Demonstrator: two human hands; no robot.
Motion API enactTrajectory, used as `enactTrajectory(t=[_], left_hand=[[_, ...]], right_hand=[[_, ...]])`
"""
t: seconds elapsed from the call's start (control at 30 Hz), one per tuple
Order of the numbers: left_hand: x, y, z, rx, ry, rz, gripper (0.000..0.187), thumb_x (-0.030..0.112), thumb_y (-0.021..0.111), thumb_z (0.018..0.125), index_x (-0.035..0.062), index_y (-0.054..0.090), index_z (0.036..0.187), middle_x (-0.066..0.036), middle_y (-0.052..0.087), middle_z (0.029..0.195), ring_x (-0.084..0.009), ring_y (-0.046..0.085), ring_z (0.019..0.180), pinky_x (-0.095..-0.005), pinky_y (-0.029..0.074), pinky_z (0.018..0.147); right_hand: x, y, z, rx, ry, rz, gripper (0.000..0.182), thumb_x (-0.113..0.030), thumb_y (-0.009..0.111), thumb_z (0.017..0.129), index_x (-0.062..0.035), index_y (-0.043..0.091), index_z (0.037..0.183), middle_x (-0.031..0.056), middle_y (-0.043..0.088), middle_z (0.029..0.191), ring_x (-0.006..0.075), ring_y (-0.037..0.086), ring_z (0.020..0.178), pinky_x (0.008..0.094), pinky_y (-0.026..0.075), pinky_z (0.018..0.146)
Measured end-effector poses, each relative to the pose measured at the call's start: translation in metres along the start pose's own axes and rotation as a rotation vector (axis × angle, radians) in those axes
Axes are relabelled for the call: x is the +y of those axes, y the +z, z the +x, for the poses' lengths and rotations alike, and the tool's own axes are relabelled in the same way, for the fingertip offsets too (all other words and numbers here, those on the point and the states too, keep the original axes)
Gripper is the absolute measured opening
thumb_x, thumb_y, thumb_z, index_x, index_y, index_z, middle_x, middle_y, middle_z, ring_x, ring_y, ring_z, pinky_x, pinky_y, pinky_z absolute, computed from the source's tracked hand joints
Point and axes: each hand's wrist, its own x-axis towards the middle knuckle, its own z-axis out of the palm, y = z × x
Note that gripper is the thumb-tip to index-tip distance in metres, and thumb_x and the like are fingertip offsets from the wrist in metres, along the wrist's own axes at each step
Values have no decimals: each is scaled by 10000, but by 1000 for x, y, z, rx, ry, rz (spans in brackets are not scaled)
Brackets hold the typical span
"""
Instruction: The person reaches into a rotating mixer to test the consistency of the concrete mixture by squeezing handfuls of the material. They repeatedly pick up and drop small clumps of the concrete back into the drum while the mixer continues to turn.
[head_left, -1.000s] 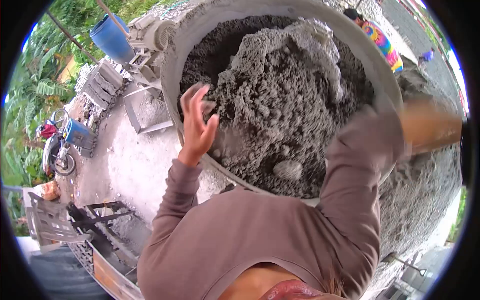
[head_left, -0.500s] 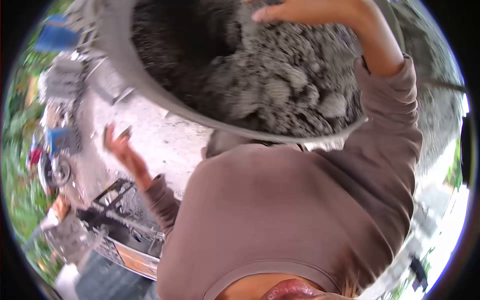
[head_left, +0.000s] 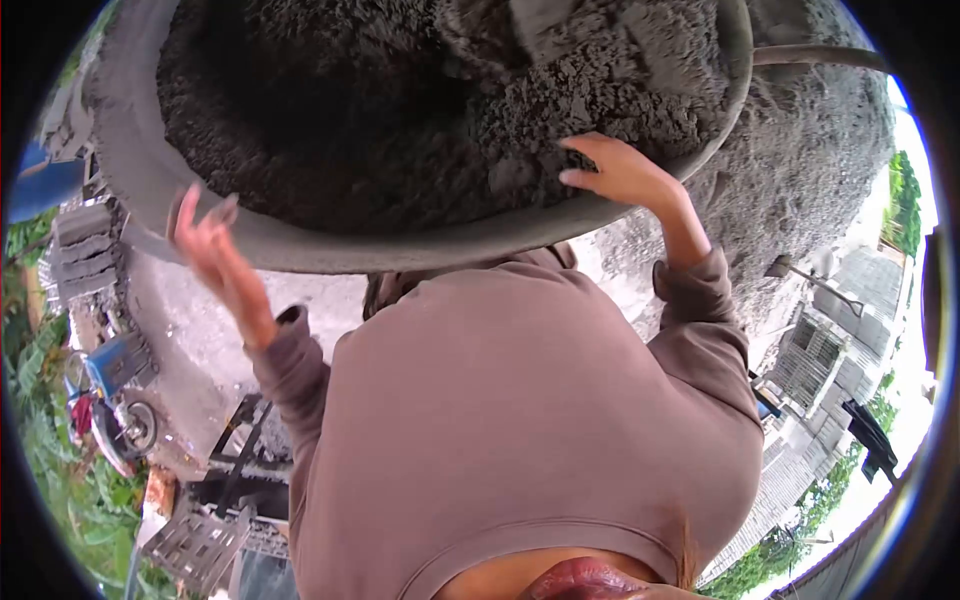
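Observation:
A large round basin (head_left: 400, 255) with a pale rim fills the top of the view. Inside it lies dark grey, lumpy, crumbly material (head_left: 610, 85), with a deep shadowed area on the left. My right hand (head_left: 625, 175) hovers by the near right rim, fingers apart over the material and nothing visible between them; whether the fingertips touch it is unclear. Beside the basin's left rim, my left hand (head_left: 215, 250) is raised with its fingers spread, slightly blurred and empty.
A grey heap (head_left: 800, 150) rises right of the basin, with a rod-like handle (head_left: 815, 55) and a long-handled tool (head_left: 820, 283) there. Stacked grey blocks (head_left: 84, 250), a motorbike (head_left: 125, 430) and a dark metal frame (head_left: 240, 455) stand on the left.
My right hand has moved down from over the basin's middle towards the near rim. My left hand is now beside the rim. The whole view has shifted, showing more of the right side.

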Motion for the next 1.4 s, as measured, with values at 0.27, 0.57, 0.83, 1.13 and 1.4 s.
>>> enactTrajectory(t=[0.27, 0.57, 0.83, 1.13, 1.4], left_hand=[[57, 61, 63, -363, 416, 194, 405, 169, 568, 908, 96, 541, 1306, -112, 315, 1416, -188, 593, 985, -332, 495, 890], [45, 45, 128, -436, 450, 418, 437, 223, 640, 865, 174, 561, 1292, -120, 334, 1412, -190, 574, 944, -332, 509, 847], [2, 16, 162, -411, 227, 468, 440, 187, 639, 860, 154, 560, 1291, -154, 321, 1416, -215, 585, 953, -337, 505, 864], [-137, 104, 181, -1450, -256, 522, 410, 268, 550, 887, 203, 581, 1291, -122, 440, 1324, -312, 468, 1200, -370, 400, 1021], [-191, 182, 108, -1357, -41, 1018, 391, 428, 617, 830, 218, 624, 1160, -246, 425, 1275, -414, 542, 1118, -449, 468, 946]], right_hand=[[-17, -9, 74, -168, -83, -154, 540, -437, 588, 922, -33, 558, 1279, 187, 609, 1234, 381, 581, 1120, 440, 463, 947], [57, 66, 232, -342, 127, -377, 600, -422, 693, 844, 45, 593, 1207, 221, 620, 1190, 369, 611, 1067, 465, 490, 907], [51, 137, 227, 3, 335, -322, 423, -332, 752, 760, 26, 689, 977, 232, 658, 1050, 330, 638, 1028, 465, 542, 816], [81, 110, 243, -305, 210, -227, 638, -374, 785, 603, 52, 626, 1051, 238, 659, 1057, 377, 635, 1021, 434, 528, 866], [56, 96, 229, -333, 298, -228, 686, -353, 781, 636, 34, 586, 1168, 240, 659, 1073, 382, 629, 1034, 428, 518, 860]])
